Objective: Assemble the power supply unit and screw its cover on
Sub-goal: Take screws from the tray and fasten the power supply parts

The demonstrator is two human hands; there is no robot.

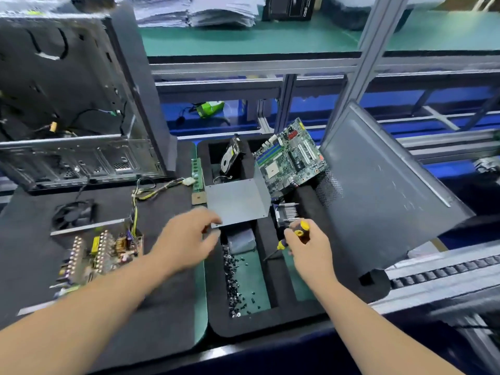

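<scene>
The grey metal power supply cover (235,201) lies over the black foam tray (273,320), tilted, with one side bent up. My left hand (186,239) pinches its near left corner. My right hand (308,244) grips a screwdriver with a yellow and black handle (301,230), its tip pointing down left into the tray. The open power supply board (102,253), with coils, capacitors and yellow-black wires, sits on the black mat at the left. A heap of black screws (232,280) lies in the tray's green-floored compartment.
An open computer case (70,104) stands at the back left. A small fan (73,213) lies on the mat. The tray also holds a hard drive (230,158), a motherboard (292,155), a heatsink (286,212) and a RAM stick (197,177). A grey case panel (384,185) leans at the right.
</scene>
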